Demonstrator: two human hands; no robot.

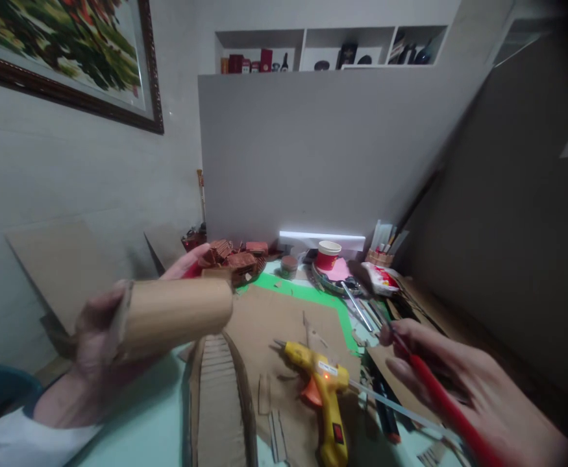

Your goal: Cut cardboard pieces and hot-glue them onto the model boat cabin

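Note:
My left hand point(96, 344) is closed around a rolled cardboard tube point(176, 314), held up sideways above the table's left part. My right hand point(463, 389), at the lower right, pinches a long red stick-like tool point(446, 405) that runs toward the bottom right corner. Between the hands a yellow hot glue gun point(323, 399) lies on a sheet of brown cardboard point(284, 324), its light glowing orange. A boat-shaped piece of corrugated cardboard point(220, 402) lies below the tube.
A green cutting mat point(308, 292) shows under the cardboard. Small brown model pieces point(237, 258) sit at the back, beside a red-and-white paper cup point(328, 254), a basket of sticks point(380, 256), and scattered tools point(356, 305). A grey partition stands behind; cardboard sheets lean at left.

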